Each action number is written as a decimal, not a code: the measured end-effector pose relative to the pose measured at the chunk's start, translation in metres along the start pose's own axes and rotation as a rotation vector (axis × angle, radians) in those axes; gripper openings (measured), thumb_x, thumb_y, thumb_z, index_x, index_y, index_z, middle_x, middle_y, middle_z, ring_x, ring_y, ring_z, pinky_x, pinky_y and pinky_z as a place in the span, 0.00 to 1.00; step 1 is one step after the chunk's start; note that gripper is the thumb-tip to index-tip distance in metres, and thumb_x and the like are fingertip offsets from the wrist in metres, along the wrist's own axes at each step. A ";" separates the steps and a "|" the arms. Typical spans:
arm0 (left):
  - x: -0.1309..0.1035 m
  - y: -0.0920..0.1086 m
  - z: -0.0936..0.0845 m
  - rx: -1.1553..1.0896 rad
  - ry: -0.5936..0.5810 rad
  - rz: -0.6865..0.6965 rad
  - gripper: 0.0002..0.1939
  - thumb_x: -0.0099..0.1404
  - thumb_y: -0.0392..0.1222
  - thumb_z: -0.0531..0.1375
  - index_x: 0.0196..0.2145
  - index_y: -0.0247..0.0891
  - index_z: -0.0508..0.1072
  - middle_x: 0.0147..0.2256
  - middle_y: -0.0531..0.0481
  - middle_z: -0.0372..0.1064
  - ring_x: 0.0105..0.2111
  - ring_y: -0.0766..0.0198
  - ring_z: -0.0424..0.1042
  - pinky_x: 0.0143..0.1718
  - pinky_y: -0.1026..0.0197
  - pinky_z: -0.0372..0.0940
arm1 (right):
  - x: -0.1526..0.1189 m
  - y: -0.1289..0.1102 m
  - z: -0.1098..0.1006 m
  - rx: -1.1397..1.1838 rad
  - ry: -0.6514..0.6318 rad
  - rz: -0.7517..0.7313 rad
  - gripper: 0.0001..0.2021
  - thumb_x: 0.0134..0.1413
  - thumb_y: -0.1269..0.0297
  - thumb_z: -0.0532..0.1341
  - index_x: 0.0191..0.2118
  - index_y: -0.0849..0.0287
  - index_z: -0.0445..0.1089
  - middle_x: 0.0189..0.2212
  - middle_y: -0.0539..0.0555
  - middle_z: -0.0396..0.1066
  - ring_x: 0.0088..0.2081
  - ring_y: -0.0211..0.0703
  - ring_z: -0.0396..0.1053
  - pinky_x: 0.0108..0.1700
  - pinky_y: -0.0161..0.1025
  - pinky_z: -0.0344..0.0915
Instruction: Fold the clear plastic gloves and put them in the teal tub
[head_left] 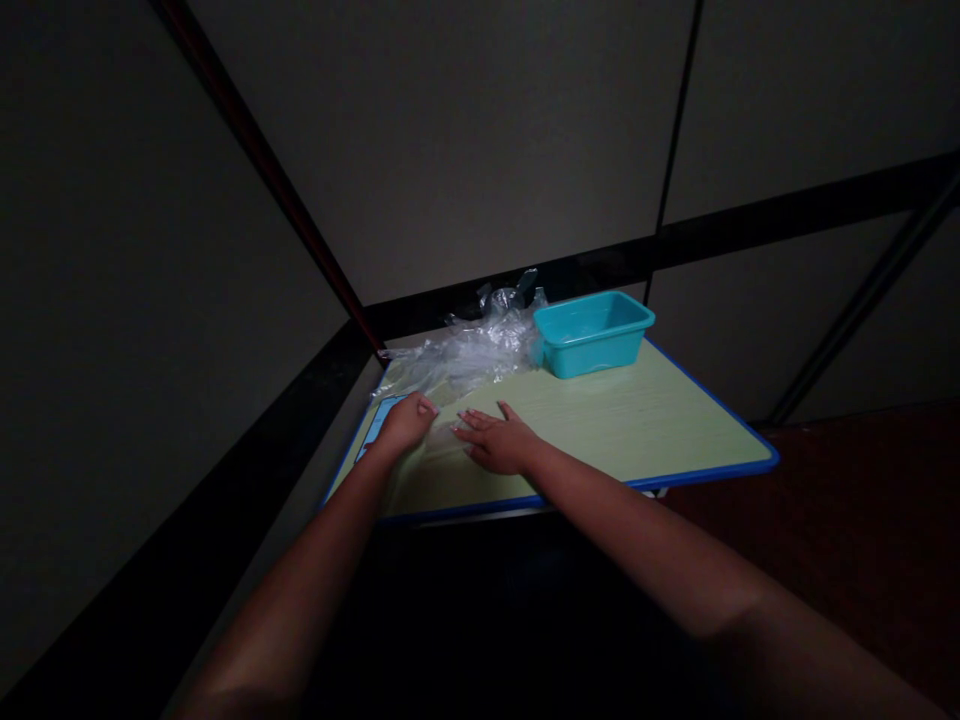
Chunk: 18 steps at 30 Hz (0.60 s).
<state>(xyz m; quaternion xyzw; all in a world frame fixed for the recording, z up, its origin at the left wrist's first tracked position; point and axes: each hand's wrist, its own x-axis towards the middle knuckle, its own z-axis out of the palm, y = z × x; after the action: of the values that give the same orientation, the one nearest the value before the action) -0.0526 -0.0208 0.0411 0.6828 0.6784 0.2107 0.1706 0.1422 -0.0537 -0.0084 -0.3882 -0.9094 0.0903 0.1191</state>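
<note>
A small clear plastic bag (pixel 444 438) lies flat on the light green table (pixel 637 425), between my two hands. My left hand (pixel 409 420) is closed, with its fingertips at the bag's left side. My right hand (pixel 496 440) lies palm down with its fingers spread, the fingertips on the right part of the bag. A heap of crumpled clear plastic bags (pixel 480 348) sits behind both hands.
A turquoise plastic basket (pixel 600 352) stands at the back of the table, touching the heap's right side. A light blue printed patch (pixel 375 425) shows beside my left hand. Dark-trimmed walls (pixel 487 140) stand behind and to the left.
</note>
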 end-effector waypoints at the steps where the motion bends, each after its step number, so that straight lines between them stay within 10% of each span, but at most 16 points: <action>1: -0.006 -0.001 0.000 0.051 0.043 0.051 0.08 0.58 0.40 0.56 0.35 0.35 0.70 0.33 0.47 0.71 0.37 0.59 0.68 0.39 0.60 0.62 | 0.000 0.000 -0.001 -0.007 -0.012 -0.002 0.24 0.61 0.56 0.47 0.62 0.48 0.53 0.65 0.56 0.44 0.65 0.48 0.43 0.60 0.65 0.30; 7: -0.057 -0.022 0.025 0.324 0.126 0.427 0.17 0.66 0.44 0.48 0.46 0.34 0.68 0.46 0.41 0.68 0.49 0.56 0.65 0.54 0.53 0.58 | 0.000 -0.001 -0.004 -0.018 -0.071 -0.021 0.23 0.61 0.48 0.47 0.61 0.41 0.54 0.66 0.55 0.41 0.66 0.51 0.38 0.58 0.67 0.28; 18: -0.106 -0.042 0.038 0.475 -0.082 0.319 0.26 0.69 0.46 0.43 0.62 0.36 0.53 0.63 0.40 0.48 0.63 0.54 0.45 0.60 0.43 0.46 | 0.002 0.000 -0.004 -0.036 -0.124 -0.014 0.26 0.58 0.43 0.48 0.61 0.35 0.51 0.66 0.52 0.38 0.66 0.57 0.34 0.58 0.68 0.25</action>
<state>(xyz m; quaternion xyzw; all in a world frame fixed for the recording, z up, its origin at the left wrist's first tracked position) -0.0676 -0.1233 -0.0190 0.8096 0.5855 0.0422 -0.0022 0.1419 -0.0524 -0.0040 -0.3775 -0.9192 0.0969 0.0560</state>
